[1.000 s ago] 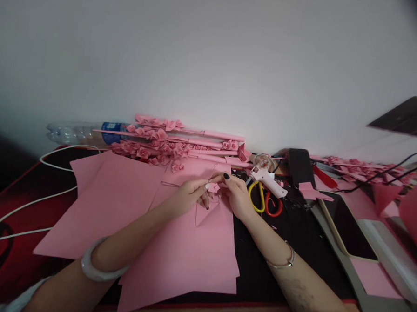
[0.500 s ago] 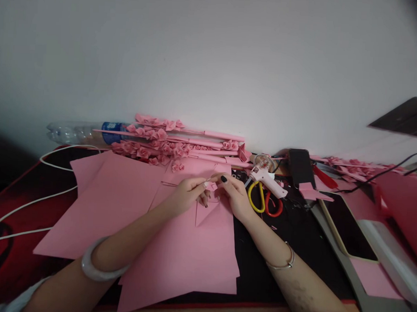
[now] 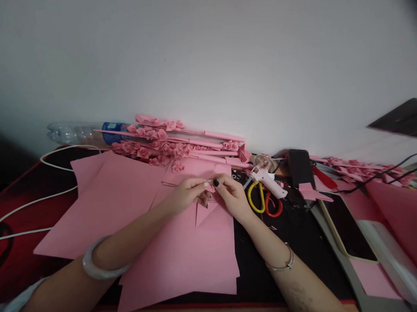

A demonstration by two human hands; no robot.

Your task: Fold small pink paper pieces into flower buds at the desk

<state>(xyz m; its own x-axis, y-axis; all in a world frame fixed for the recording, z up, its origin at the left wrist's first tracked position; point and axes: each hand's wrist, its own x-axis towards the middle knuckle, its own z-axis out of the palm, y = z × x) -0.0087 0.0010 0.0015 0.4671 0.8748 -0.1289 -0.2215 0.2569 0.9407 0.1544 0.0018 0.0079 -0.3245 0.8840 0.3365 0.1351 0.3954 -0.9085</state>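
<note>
Between my fingertips is a small folded piece of pink paper point(image 3: 210, 188), partly covered by them. My left hand point(image 3: 188, 194) pinches it from the left, thumb on top. From the right, the thumb and fingers of my right hand point(image 3: 229, 194) close on it as well. Both hands are just above a stack of pink paper sheets point(image 3: 189, 257). Under them lies a smaller creased pink square point(image 3: 205, 214). A single pink paper rose point(image 3: 177, 166) rests just beyond my left hand.
Bundles of pink paper flowers point(image 3: 160, 146) lie along the wall beside a plastic bottle point(image 3: 77, 133). To the right are a glue gun point(image 3: 270, 183), scissors with yellow and red handles point(image 3: 273, 205) and a phone point(image 3: 349, 228). A white cable point(image 3: 20, 211) loops at left.
My right thumb and fingers have shifted slightly left, over the folded paper, covering more of it. My left hand stays nearly where it was, still pinching.
</note>
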